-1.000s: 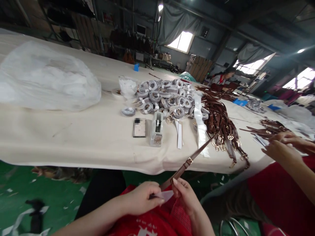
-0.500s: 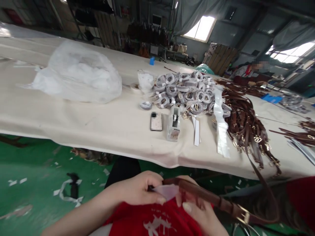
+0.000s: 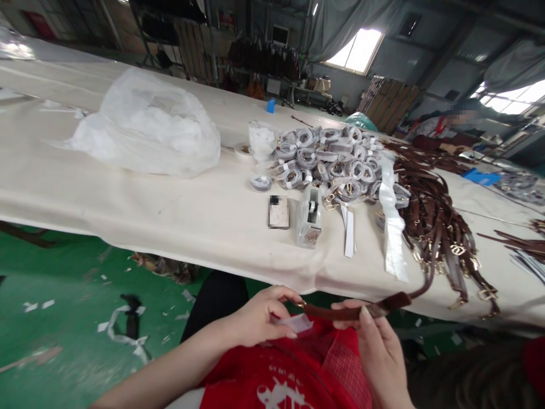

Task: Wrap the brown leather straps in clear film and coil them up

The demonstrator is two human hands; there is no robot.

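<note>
A brown leather strap (image 3: 332, 313) stretches between my hands above my lap. My right hand (image 3: 378, 346) grips it between thumb and fingers, and its far part runs up to the right toward the table edge. My left hand (image 3: 259, 318) is closed on a small translucent plastic strip (image 3: 300, 323), which pokes out between thumb and fingers. The left index fingertip meets the strap's left end, where a bit of metal glints. On the table ahead lies a pile of similar brown straps (image 3: 430, 210) with gold-coloured hardware.
Wrapped, coiled straps (image 3: 332, 153) are heaped on the cream-covered table (image 3: 204, 221). In front stand a tape dispenser (image 3: 309, 218), a phone (image 3: 279, 212) and white paper strips (image 3: 349, 230). A large plastic bag (image 3: 157, 130) lies left, a long white strip (image 3: 392, 221) right. Another person (image 3: 438, 128) sits far right.
My right hand has slid right along the strap and the hands have drawn apart. The strap has straightened and its buckle has turned out of sight. The view has shifted slightly left.
</note>
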